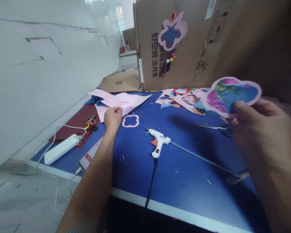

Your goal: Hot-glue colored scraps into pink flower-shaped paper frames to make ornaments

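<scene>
My right hand (264,126) grips a flower-shaped paper cutout (247,92) with a pink border and a blue and magenta picture, raised above the table's right side. Thumb in front, fingers behind. At the left, my left hand (113,118) is closed in a pinch by the pink paper sheets (126,100); what its fingertips hold, if anything, is too small to make out. Just right of that hand lies a pink flower-shaped paper ring (130,121). A white hot glue gun (159,140) with an orange trigger rests mid-table, between my hands.
Scissors (214,127) and paper scraps (184,100) lie on the blue table (184,181). A power bank (61,149), keys (90,123) and a phone (91,154) are at the left. Behind stands a cardboard box (196,58) bearing a flower ornament (162,34). A cord (151,184) crosses the front edge.
</scene>
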The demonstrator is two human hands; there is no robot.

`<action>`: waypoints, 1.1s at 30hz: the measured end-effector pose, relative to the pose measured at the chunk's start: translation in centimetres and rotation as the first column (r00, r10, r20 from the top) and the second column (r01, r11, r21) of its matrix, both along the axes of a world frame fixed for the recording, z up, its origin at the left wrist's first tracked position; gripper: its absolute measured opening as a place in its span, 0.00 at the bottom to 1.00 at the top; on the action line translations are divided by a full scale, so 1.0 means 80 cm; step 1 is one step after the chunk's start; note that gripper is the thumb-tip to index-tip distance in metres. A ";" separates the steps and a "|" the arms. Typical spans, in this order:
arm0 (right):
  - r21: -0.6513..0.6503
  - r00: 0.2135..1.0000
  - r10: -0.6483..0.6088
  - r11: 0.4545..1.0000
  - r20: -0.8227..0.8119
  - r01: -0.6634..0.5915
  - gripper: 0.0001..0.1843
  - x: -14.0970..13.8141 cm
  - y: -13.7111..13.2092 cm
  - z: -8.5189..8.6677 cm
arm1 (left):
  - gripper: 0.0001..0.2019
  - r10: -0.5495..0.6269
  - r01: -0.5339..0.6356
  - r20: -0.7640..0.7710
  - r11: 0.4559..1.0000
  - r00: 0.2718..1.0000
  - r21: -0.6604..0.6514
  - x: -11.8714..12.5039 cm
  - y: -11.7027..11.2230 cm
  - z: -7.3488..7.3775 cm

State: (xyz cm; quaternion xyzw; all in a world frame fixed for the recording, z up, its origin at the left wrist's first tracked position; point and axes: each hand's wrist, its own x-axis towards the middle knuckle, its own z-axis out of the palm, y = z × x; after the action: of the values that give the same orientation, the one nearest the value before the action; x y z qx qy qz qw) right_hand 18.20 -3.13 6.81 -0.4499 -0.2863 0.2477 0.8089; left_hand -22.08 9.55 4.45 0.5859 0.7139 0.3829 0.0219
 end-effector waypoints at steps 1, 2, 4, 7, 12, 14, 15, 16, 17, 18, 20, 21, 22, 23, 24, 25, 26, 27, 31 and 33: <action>0.004 1.000 0.005 1.000 0.005 -0.005 0.13 0.000 0.000 -0.001 | 0.12 0.015 -0.015 0.016 1.000 1.000 -0.006 0.001 0.000 0.000; 0.005 1.000 0.005 1.000 0.004 -0.005 0.14 0.000 0.001 -0.002 | 0.12 0.033 -0.033 0.026 0.999 0.999 -0.011 0.002 -0.001 0.000; 0.000 1.000 0.001 1.000 -0.009 -0.001 0.14 0.000 0.001 -0.002 | 0.12 0.059 -0.058 0.037 0.998 0.998 -0.028 0.007 -0.003 0.000; -0.020 1.000 0.006 1.000 -0.018 -0.006 0.13 -0.001 0.002 -0.001 | 0.12 0.019 -0.014 0.045 0.994 0.999 -0.107 0.017 -0.008 -0.002; -0.042 0.999 -0.010 0.999 -0.044 0.008 0.12 -0.001 0.003 0.000 | 0.22 -0.097 0.082 -0.079 0.983 0.992 -0.167 0.030 -0.014 -0.008; -0.049 0.999 -0.010 0.999 -0.049 0.008 0.12 -0.002 0.004 0.000 | 0.22 -0.171 0.146 -0.104 0.967 0.980 -0.211 0.030 -0.014 -0.010; -0.052 0.999 -0.011 0.999 -0.049 0.008 0.12 -0.002 0.004 -0.001 | 0.22 -0.224 0.194 -0.099 0.949 0.970 -0.250 0.029 -0.014 -0.010; -0.054 0.999 -0.010 0.999 -0.049 0.007 0.12 -0.002 0.004 -0.001 | 0.22 -0.284 0.248 -0.087 0.923 0.955 -0.294 0.028 -0.013 -0.011; -0.057 0.999 -0.012 0.998 -0.048 0.009 0.12 -0.001 0.005 -0.003 | 0.24 -0.344 0.301 -0.076 0.892 0.936 -0.338 0.027 -0.013 -0.011; -0.058 0.999 -0.010 0.998 -0.049 0.007 0.12 0.000 0.005 -0.004 | 0.27 -0.396 0.344 -0.070 0.860 0.915 -0.377 0.026 -0.013 -0.011; -0.053 0.999 0.015 0.998 -0.051 -0.017 0.13 0.002 0.006 -0.008 | 0.35 -0.471 0.395 -0.079 0.809 0.878 -0.436 0.027 -0.014 -0.011; -0.047 0.998 0.026 0.998 -0.052 -0.028 0.14 0.004 0.007 -0.010 | 0.38 -0.495 0.404 -0.097 0.793 0.863 -0.455 0.029 -0.015 -0.011; -0.039 0.998 0.034 0.999 -0.053 -0.036 0.15 0.005 0.008 -0.011 | 0.40 -0.513 0.405 -0.120 0.782 0.850 -0.473 0.031 -0.016 -0.010; -0.030 0.998 0.036 0.999 -0.058 -0.038 0.15 0.006 0.009 -0.013 | 0.42 -0.526 0.401 -0.146 0.774 0.838 -0.490 0.034 -0.017 -0.009; -0.025 0.997 0.035 0.999 -0.061 -0.037 0.15 0.007 0.009 -0.014 | 0.42 -0.536 0.392 -0.173 0.768 0.826 -0.506 0.037 -0.019 -0.008; -0.025 0.998 0.030 0.999 -0.059 -0.032 0.16 0.007 0.010 -0.015 | 0.43 -0.543 0.382 -0.196 0.763 0.817 -0.522 0.039 -0.020 -0.007; -0.031 0.998 0.025 0.999 -0.059 -0.027 0.16 0.007 0.010 -0.015 | 0.43 -0.548 0.371 -0.217 0.759 0.808 -0.535 0.042 -0.022 -0.006; -0.038 0.998 0.027 0.999 -0.053 -0.029 0.16 0.006 0.010 -0.015 | 0.44 -0.549 0.360 -0.234 0.758 0.803 -0.544 0.043 -0.022 -0.004; -0.039 0.994 0.060 0.997 -0.088 -0.064 0.17 -0.001 0.012 -0.016 | 0.45 -0.551 0.328 -0.281 0.756 0.785 -0.566 0.044 -0.021 -0.003; -0.023 0.992 0.089 0.996 -0.085 -0.092 0.18 -0.003 0.013 -0.018 | 0.45 -0.550 0.316 -0.281 0.749 0.787 -0.582 0.042 -0.019 -0.005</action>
State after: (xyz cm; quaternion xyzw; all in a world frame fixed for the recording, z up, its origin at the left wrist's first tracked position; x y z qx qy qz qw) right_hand 17.97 -2.09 5.35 -0.4366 -0.2689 0.3067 0.8019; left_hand -18.73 8.06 4.06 0.7819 0.6140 0.0247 0.1052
